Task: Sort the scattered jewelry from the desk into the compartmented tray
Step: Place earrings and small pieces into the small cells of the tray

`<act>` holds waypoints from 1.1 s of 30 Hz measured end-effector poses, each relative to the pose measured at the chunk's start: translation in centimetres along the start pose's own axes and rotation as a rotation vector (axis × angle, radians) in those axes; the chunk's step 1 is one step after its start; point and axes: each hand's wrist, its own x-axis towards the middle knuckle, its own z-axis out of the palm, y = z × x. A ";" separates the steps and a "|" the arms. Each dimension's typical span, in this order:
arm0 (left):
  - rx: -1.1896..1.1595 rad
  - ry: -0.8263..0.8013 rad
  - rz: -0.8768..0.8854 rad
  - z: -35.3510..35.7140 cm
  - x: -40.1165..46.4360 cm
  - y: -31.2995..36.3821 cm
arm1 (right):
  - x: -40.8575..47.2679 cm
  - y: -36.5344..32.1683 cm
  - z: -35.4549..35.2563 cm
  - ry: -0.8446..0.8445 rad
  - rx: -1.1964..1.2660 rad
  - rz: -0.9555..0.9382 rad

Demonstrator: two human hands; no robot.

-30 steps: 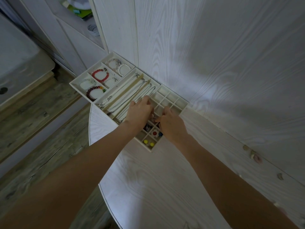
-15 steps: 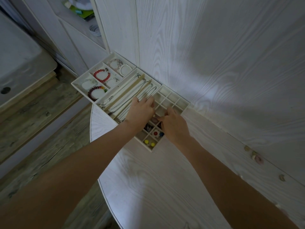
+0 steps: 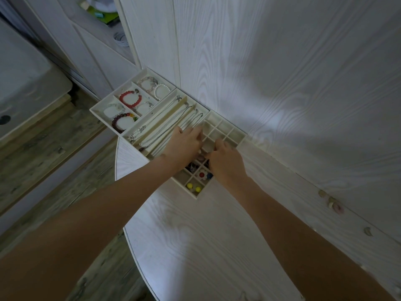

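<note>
The cream compartmented tray (image 3: 240, 139) sits at the desk's far left corner against the wall. Its left section holds bracelets, among them a red bead bracelet (image 3: 130, 98). The middle slots hold silver necklaces (image 3: 165, 124). The right section is a grid of small cells, and the near ones hold yellow beads (image 3: 193, 187) and a white flower piece (image 3: 202, 174). My left hand (image 3: 184, 145) lies flat where the necklace slots meet the grid, fingers extended. My right hand (image 3: 226, 162) hovers over the grid's middle cells with fingertips pinched; what they hold is hidden.
Several small loose jewelry pieces (image 3: 334, 206) lie on the white wood-grain desk (image 3: 195, 246) along the wall at the right, with another piece (image 3: 367, 231) nearer. The desk's rounded edge drops to a wooden floor (image 3: 43, 161) on the left. A white cabinet (image 3: 91, 46) stands behind the tray.
Both hands have crept a little farther up the grid of small cells. The right hand's fingers have curled into a pinch.
</note>
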 end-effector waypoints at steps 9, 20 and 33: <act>-0.100 -0.019 -0.035 0.0 -0.3 -0.2 | -0.6 0.0 -0.4 -0.029 -0.042 -0.062; -0.212 0.056 -0.067 0.3 -0.3 -0.2 | -0.1 -0.3 -0.6 -0.001 -0.037 -0.046; -0.179 0.137 -0.054 0.6 -1.0 -0.2 | -0.5 -0.4 -0.5 -0.067 -0.011 -0.075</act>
